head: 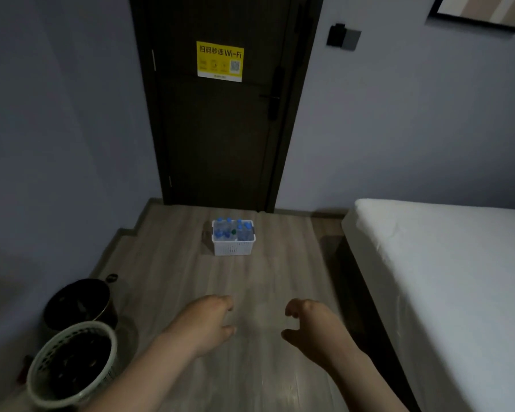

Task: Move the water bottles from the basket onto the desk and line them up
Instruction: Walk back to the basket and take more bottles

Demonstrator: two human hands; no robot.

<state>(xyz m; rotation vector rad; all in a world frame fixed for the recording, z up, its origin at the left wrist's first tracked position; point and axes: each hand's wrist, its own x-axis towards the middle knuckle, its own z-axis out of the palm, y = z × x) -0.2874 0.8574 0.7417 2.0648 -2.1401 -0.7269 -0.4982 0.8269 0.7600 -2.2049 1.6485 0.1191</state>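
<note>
Hands reach forward over the floor, left hand [211,321] and right hand [309,325] loosely curled, holding nothing

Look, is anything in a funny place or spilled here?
Nothing looks spilled. The odd thing is the white basket of water bottles: it sits on the floor right before the dark door, where it could get in the way.
</note>
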